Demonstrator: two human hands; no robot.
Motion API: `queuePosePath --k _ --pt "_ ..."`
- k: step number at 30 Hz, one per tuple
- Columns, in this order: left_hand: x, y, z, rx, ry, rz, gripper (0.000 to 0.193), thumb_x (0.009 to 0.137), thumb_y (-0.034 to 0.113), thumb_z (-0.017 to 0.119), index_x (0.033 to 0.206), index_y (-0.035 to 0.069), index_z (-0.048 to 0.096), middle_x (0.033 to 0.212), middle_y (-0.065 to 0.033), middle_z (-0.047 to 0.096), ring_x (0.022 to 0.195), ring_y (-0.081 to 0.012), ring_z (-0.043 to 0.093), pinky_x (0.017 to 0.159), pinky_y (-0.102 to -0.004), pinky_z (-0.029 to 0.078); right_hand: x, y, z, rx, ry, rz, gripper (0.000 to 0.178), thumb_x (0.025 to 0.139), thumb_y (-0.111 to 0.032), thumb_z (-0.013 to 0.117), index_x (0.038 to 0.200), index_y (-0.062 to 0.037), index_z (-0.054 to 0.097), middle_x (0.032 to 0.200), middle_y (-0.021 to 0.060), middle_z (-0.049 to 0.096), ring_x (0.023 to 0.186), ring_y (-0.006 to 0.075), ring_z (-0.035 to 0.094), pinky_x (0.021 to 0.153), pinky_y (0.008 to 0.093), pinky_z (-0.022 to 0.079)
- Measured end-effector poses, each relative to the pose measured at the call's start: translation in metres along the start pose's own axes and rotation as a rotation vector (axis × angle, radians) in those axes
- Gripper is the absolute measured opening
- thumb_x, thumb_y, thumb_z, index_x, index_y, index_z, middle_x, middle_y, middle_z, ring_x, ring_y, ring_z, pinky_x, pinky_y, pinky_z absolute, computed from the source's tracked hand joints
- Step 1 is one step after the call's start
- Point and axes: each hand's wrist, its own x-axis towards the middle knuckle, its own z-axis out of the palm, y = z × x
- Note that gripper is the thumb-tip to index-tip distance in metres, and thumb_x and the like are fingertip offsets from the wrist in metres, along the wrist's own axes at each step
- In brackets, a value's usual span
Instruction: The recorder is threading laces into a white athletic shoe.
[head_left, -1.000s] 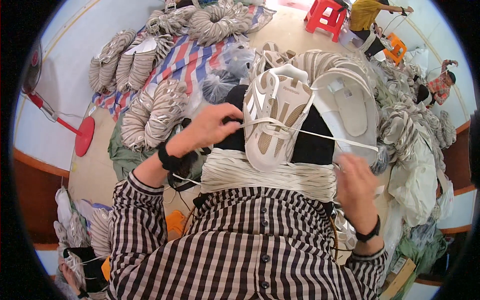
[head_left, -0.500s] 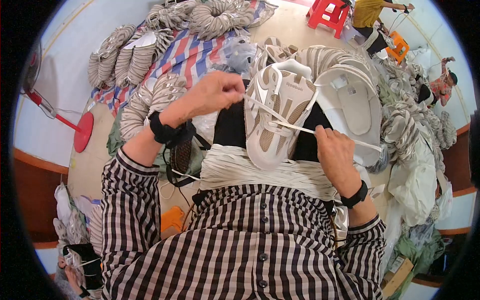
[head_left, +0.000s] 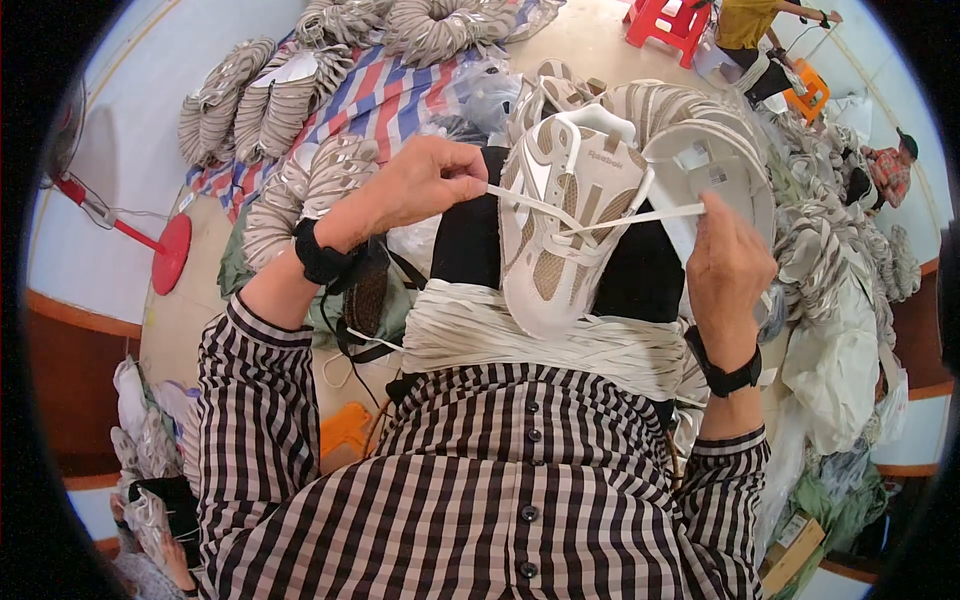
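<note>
A beige and white sneaker upper lies over my lap, toe toward me. My left hand pinches one end of a white shoelace, just left of the upper. The other end is gripped in the fingers of my right hand, out to the right. Between them the lace runs taut and crosses over the upper's front. A thick bundle of white laces rests across my lap below the toe. Behind my right hand is a white tray-like holder with a pale insole shape in it.
Coiled stacks of shoe uppers lie on a striped sheet at the far left. More piles lie on the right. A red stool, a red-based fan and other people are around.
My right hand has moved up and right, drawing its lace end level with the left hand. The crossing on the upper looks tighter. The left hand has barely moved.
</note>
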Motion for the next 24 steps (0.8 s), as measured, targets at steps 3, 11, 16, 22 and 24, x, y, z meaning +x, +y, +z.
queuePosePath --k 3,11,16,22,24 --pt "-0.002 -0.009 0.003 -0.012 0.011 -0.003 0.009 0.082 0.007 0.061 0.081 -0.002 0.061 0.063 0.0001 0.052 0.06 -0.0069 0.045 0.054 -0.0242 0.037 0.003 -0.002 0.006 0.056 0.069 -0.032 0.016 0.08 -0.004 0.058 0.095 -0.0081 0.061 0.071 0.0078 0.062 0.065 0.026 0.061 0.059 0.037 0.047" --pt "0.006 0.0 0.01 0.055 0.07 0.059 0.009 0.082 0.007 0.061 0.082 -0.002 0.061 0.063 -0.0034 0.053 0.059 -0.0094 0.045 0.055 -0.0267 0.039 -0.021 0.012 -0.018 0.15 -0.281 0.119 0.027 0.079 -0.005 0.061 0.106 -0.0055 0.06 0.089 0.0127 0.065 0.083 0.0304 0.061 0.075 0.0395 0.046" --pt "0.013 0.01 0.026 0.041 0.147 0.122 0.009 0.082 0.004 0.058 0.09 0.0 0.06 0.064 -0.0065 0.055 0.059 -0.0121 0.047 0.057 -0.0285 0.042 -0.023 -0.023 -0.021 0.395 -0.324 -0.016 0.039 0.074 -0.003 0.067 0.112 -0.0043 0.057 0.105 0.0121 0.061 0.101 0.0294 0.056 0.088 0.0403 0.041" --pt "0.019 0.009 0.038 0.004 0.246 0.22 0.016 0.082 0.002 0.056 0.098 0.001 0.061 0.069 -0.0081 0.057 0.061 -0.0129 0.049 0.059 -0.0283 0.043 -0.015 -0.055 0.0 0.413 -0.238 -0.11 0.032 0.072 -0.003 0.064 0.104 -0.0059 0.059 0.096 0.0081 0.06 0.095 0.0256 0.056 0.084 0.0387 0.042" --pt "0.02 0.009 0.037 -0.008 0.219 0.184 0.018 0.084 0.002 0.057 0.101 0.001 0.061 0.075 -0.0042 0.058 0.065 -0.0099 0.05 0.062 -0.0259 0.043 -0.011 -0.061 0.005 0.486 -0.234 -0.166 0.025 0.069 -0.003 0.062 0.093 -0.0063 0.06 0.087 0.0061 0.057 0.086 0.024 0.055 0.077 0.0372 0.042"
